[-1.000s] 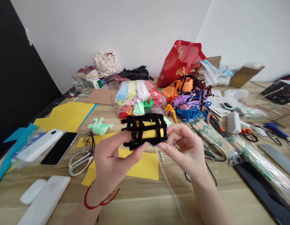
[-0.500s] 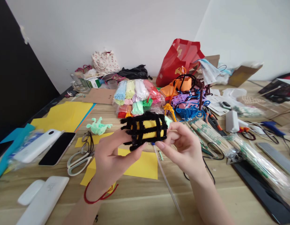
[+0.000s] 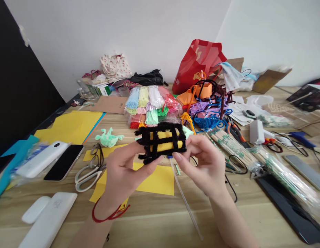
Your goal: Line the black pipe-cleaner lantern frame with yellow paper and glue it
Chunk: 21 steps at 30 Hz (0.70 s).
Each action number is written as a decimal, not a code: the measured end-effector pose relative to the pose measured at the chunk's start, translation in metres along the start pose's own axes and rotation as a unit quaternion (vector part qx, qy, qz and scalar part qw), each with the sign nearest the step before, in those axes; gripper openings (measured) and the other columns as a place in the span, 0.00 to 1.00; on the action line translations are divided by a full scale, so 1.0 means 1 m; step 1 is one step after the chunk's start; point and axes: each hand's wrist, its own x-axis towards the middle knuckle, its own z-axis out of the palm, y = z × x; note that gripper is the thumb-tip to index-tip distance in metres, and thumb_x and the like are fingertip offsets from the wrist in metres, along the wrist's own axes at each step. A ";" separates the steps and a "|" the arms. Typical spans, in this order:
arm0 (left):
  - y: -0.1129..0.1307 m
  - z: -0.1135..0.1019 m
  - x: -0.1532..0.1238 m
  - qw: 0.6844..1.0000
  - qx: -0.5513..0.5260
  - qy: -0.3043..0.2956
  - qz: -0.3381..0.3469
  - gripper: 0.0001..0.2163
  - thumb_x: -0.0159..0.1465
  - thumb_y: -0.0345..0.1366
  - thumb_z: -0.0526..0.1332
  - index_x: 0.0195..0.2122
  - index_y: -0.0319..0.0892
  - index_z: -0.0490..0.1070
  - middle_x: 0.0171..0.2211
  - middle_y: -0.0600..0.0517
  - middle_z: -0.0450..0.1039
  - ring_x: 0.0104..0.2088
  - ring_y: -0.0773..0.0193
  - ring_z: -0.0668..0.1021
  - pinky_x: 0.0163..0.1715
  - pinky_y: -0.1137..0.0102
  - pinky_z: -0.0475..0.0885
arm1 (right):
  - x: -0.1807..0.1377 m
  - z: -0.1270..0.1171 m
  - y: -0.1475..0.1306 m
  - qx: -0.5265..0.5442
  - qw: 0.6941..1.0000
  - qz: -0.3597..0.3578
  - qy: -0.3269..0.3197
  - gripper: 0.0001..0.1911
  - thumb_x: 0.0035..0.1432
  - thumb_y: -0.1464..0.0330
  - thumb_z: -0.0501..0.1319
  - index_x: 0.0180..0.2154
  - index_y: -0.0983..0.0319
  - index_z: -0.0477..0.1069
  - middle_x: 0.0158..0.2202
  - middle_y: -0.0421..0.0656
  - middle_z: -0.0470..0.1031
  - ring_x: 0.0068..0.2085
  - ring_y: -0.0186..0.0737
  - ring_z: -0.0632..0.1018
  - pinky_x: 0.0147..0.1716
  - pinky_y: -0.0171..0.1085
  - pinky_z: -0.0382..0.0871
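Between my two hands is a small cage-like frame of black pipe cleaners (image 3: 162, 140) wrapped around rolled yellow paper (image 3: 168, 146). My left hand (image 3: 126, 168) grips its left end between thumb and fingers, where loose pipe cleaner ends stick out. At the right end, my right hand (image 3: 201, 162) pinches the lower corner with thumb and fingertips. Below the piece, a clear thin stick (image 3: 187, 203) lies on the table by cut yellow paper (image 3: 156, 181). A light green pipe cleaner figure (image 3: 109, 137) rests beyond my left hand.
White-handled scissors (image 3: 87, 178) and a black phone (image 3: 63, 162) lie left. Behind stand a bag of coloured pipe cleaner bundles (image 3: 152, 106) and a red bag (image 3: 198, 67). Pliers (image 3: 236, 132), packed wooden sticks (image 3: 286, 175) and a blue glue gun (image 3: 301, 138) are on the right.
The black and yellow piece has turned slightly in my hands, so its bars sit at a different angle. Both hands keep their hold, and the view has shifted a little.
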 end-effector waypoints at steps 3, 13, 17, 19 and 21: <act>0.001 0.001 0.000 1.000 -0.017 -0.007 -0.015 0.05 0.56 0.32 0.72 0.34 0.46 0.82 0.33 0.52 0.84 0.33 0.62 0.83 0.36 0.69 0.80 | 0.002 0.000 0.004 0.010 1.000 -0.001 0.002 0.12 0.59 0.69 0.69 0.41 0.56 0.67 0.20 0.30 0.69 0.20 0.29 0.68 0.22 0.30 0.67; -0.001 0.002 0.005 0.997 -0.033 -0.011 -0.065 0.05 0.57 0.34 0.73 0.34 0.46 0.80 0.32 0.53 0.82 0.33 0.63 0.82 0.35 0.71 0.80 | 0.004 0.000 0.004 0.024 0.999 0.030 0.016 0.11 0.57 0.66 0.71 0.39 0.58 0.72 0.18 0.30 0.69 0.18 0.29 0.67 0.21 0.31 0.65; -0.002 0.003 0.005 0.996 -0.039 -0.019 -0.076 0.05 0.58 0.38 0.72 0.33 0.45 0.79 0.32 0.51 0.82 0.34 0.61 0.83 0.37 0.69 0.81 | 0.005 0.001 0.002 0.051 0.997 0.054 0.013 0.11 0.56 0.66 0.72 0.38 0.58 0.72 0.18 0.30 0.68 0.18 0.27 0.65 0.19 0.30 0.61; -0.003 0.002 0.004 0.997 -0.033 -0.021 -0.066 0.06 0.59 0.37 0.72 0.36 0.45 0.79 0.36 0.51 0.82 0.36 0.61 0.84 0.37 0.70 0.81 | 0.006 0.002 0.003 0.099 0.990 0.096 0.011 0.12 0.56 0.65 0.72 0.38 0.59 0.72 0.16 0.29 0.65 0.16 0.25 0.60 0.15 0.28 0.54; -0.005 0.000 0.005 0.999 -0.005 -0.025 -0.029 0.12 0.58 0.37 0.73 0.42 0.45 0.78 0.38 0.50 0.82 0.34 0.62 0.83 0.35 0.71 0.80 | 0.008 0.001 0.003 0.159 0.976 0.151 0.001 0.13 0.57 0.61 0.71 0.38 0.59 0.72 0.14 0.27 0.59 0.14 0.24 0.54 0.12 0.28 0.46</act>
